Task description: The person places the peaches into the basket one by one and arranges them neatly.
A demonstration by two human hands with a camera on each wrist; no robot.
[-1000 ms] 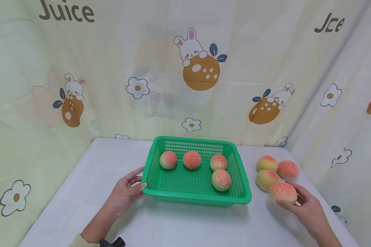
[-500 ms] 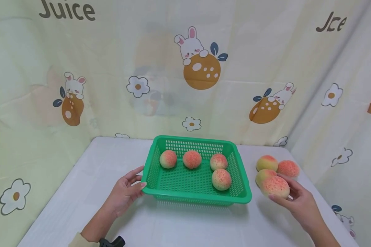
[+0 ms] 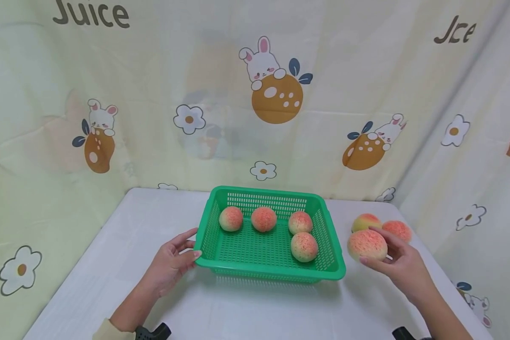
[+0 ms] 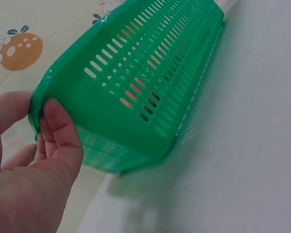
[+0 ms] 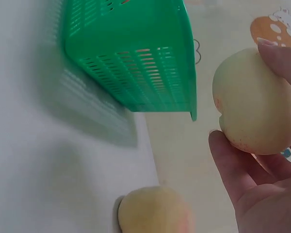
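Note:
My left hand (image 3: 172,264) grips the rim of a green plastic basket (image 3: 263,271) at its near left corner. In the left wrist view, the thumb and fingers pinch that basket's rim (image 4: 63,73) from both sides. Several pink-and-cream peaches sit inside, among them one peach (image 3: 304,247) at the right end. Beyond the basket's right side, my right hand (image 3: 401,264) holds a speckled peach (image 3: 367,244). The right wrist view shows this held peach (image 5: 254,104) raised off the table, thumb on one side and fingers on the other.
Right of the basket lie a yellow-red peach (image 3: 366,221) and a pink peach (image 3: 398,230). Another peach (image 5: 155,211) on the table appears in the right wrist view; the held one covers it from the head. A patterned curtain (image 3: 221,156) hangs behind the white table (image 3: 255,311).
My right hand has carried the peach left and slightly away, toward the basket, and it now covers a peach behind it. My left hand stays on the rim.

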